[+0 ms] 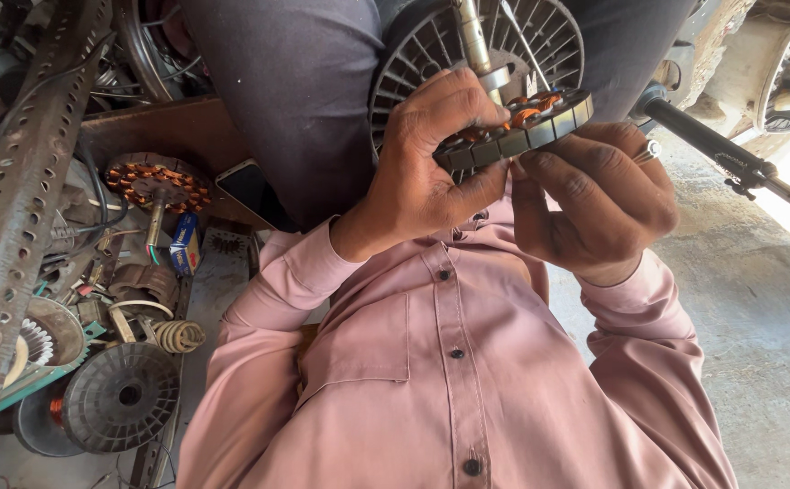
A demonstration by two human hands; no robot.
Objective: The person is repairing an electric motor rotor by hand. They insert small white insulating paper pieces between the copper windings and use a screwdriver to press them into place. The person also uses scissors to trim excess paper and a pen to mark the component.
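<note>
Stator point(512, 134), a flat ring of steel laminations with copper coils on top, sits clamped between both hands in front of the pink shirt point(449, 362). Left hand point(431, 158) wraps over its near-left rim, fingers curled across the top and thumb pressed under the edge. Right hand point(598, 195) closes on the lower right edge from beneath, a ring on one finger. The disc is tilted: its flat face turns up and toward the camera, its rim running from lower left to upper right. A steel shaft point(472, 36) rises from its centre toward the top of the frame, so the long axis points up and slightly left.

Just behind the stator stands a grey ribbed fan housing point(540, 41), resting against dark trousers point(295, 91). A dark handle point(730, 154) slants away on the right over the concrete floor point(757, 344). On the left lie a second copper-wound stator point(155, 186), a phone point(250, 190), a small blue box point(185, 243), a spring point(177, 335), a grey round cover point(121, 397) and a perforated steel angle bar point(14, 208).
</note>
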